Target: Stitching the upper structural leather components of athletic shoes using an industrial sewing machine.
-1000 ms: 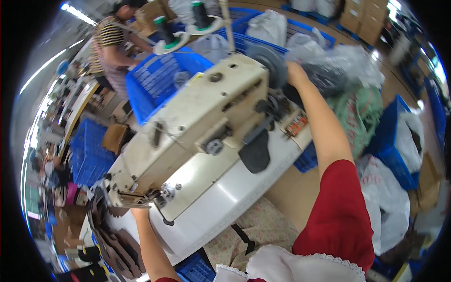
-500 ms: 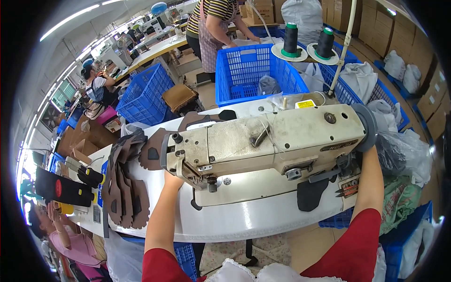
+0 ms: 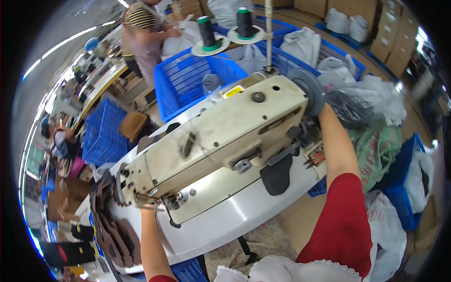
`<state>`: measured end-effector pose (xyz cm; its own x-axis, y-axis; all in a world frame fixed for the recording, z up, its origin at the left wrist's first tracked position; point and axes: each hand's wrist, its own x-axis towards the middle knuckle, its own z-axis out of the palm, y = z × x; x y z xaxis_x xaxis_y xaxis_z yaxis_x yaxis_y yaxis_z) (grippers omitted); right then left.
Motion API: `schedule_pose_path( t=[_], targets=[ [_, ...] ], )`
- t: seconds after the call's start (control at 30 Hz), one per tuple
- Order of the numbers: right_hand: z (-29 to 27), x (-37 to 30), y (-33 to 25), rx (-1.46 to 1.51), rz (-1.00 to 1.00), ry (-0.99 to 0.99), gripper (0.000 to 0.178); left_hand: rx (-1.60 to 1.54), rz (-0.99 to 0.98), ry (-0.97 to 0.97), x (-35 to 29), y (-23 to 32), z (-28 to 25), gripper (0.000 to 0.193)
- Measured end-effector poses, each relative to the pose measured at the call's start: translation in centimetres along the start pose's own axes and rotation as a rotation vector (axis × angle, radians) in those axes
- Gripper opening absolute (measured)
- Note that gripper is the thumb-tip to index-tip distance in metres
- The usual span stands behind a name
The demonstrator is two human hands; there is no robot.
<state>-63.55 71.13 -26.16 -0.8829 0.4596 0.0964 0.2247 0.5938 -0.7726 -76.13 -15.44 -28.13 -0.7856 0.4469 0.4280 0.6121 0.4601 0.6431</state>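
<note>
A cream sewing machine [image 3: 221,134] stands on a white table in front of me. My left hand [image 3: 149,207] is at its needle end, partly under the head; its fingers are blurred and mostly hidden. At the other end, my right hand [image 3: 323,111] reaches behind the grey handwheel [image 3: 308,91], which covers the fingers. Stacked brown cut pieces [image 3: 115,232] with dark patches lie left of my left hand. A flat black piece [image 3: 277,176] rests on the table's near side, below the machine arm.
Two black thread cones, one [image 3: 206,35] left of the other [image 3: 244,23], stand behind the machine beside a pole [image 3: 269,37]. A blue crate [image 3: 183,89] is behind the table. Orange-handled small tools [image 3: 317,160] lie near my right forearm. Plastic bags [image 3: 376,103] crowd the right.
My view has turned and tilted, so the machine appears further left and slanted. More of my left hand shows at the needle end. A person behind now handles a white bag.
</note>
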Motion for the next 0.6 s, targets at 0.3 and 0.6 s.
schedule_pose_path(
  t=[0.3, 0.6],
  targets=[
    [-6.5, -4.3, 0.4, -0.032, 0.080, 0.183, 0.067, -0.021, -0.092, -0.115, 1.9, 0.7, 1.8, 0.041],
    [-5.0, -11.7, -12.2, -0.359, 0.203, 0.443, 0.087, 0.270, -0.052, 0.017, 1.1, 1.6, -0.3, 0.036]
  ],
)
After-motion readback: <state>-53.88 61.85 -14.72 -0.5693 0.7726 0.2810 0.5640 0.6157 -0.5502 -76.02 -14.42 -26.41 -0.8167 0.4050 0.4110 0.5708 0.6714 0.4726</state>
